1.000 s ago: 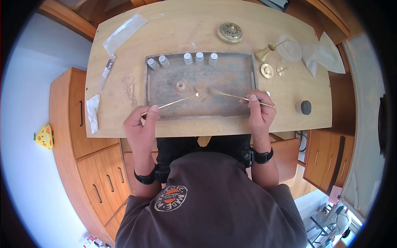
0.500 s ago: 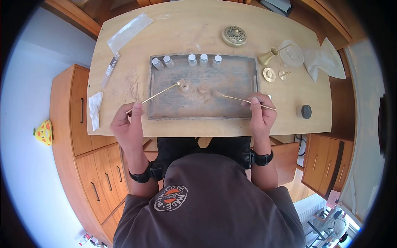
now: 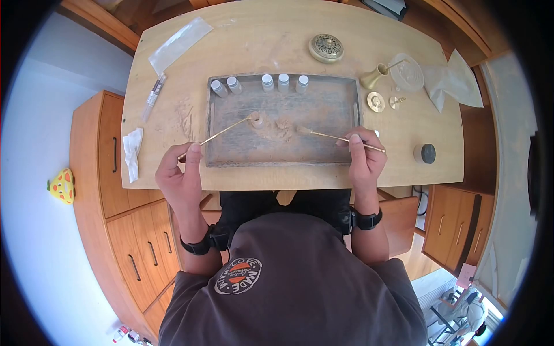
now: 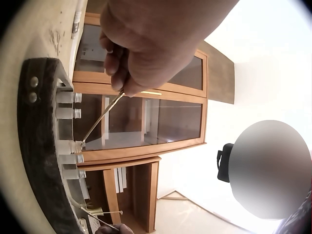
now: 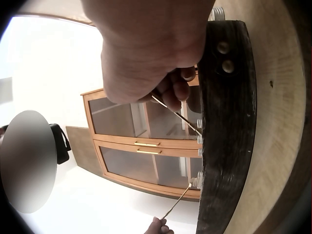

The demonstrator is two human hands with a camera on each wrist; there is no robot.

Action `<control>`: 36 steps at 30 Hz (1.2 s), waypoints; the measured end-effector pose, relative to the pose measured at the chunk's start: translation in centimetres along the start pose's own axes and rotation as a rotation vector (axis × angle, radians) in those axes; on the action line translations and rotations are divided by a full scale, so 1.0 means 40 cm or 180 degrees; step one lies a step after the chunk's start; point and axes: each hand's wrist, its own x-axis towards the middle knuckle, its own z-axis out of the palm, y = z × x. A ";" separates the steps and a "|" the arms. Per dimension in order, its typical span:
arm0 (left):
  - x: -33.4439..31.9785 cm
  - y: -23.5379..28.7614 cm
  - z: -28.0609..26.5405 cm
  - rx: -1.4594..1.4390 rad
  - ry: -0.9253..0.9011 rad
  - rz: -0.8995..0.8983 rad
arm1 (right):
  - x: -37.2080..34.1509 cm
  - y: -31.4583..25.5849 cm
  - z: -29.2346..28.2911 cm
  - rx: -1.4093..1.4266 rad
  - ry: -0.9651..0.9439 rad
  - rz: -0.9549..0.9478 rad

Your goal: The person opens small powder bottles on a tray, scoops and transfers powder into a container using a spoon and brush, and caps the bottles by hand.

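My left hand [image 3: 180,173] pinches a thin, long-handled gold spoon [image 3: 222,132] between thumb and fingers. Its far tip is at the mouth of a small open glass bottle [image 3: 258,121], dusted brown, standing in the dark wooden tray [image 3: 277,164]. Right of that bottle lies a little heap of brown powder [image 3: 282,128]. A slim gold-handled brush [image 3: 330,136] is pinched in my right hand [image 3: 367,158] over the tray's right side, its bristles pointing left toward the powder. The left wrist view also shows the spoon's tip at the bottle's neck.
Several white-capped bottles [image 3: 267,83] line the tray's back edge. Beyond it stands a pierced brass burner [image 3: 326,48]. To the right are a brass vase [image 3: 374,76], brass discs [image 3: 375,102] and a dark-lidded jar [image 3: 426,153]. A crumpled tissue [image 3: 132,154] lies at left.
My left hand moved left, bringing the spoon's tip from above the powder heap to the bottle's mouth, where it dips slightly. The right hand with the brush stayed nearly still.
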 end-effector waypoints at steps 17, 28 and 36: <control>-0.018 0.021 -0.017 0.0048 -0.0212 0.0160 | -0.006 0.009 0.000 0.0222 0.0264 -0.0004; -0.034 -0.007 -0.037 0.0054 -0.0221 -0.0147 | -0.008 0.011 -0.001 0.0249 0.0181 0.0015; -0.035 -0.036 -0.018 0.0280 -0.0698 0.0054 | -0.007 0.014 -0.004 0.0260 0.0069 0.0027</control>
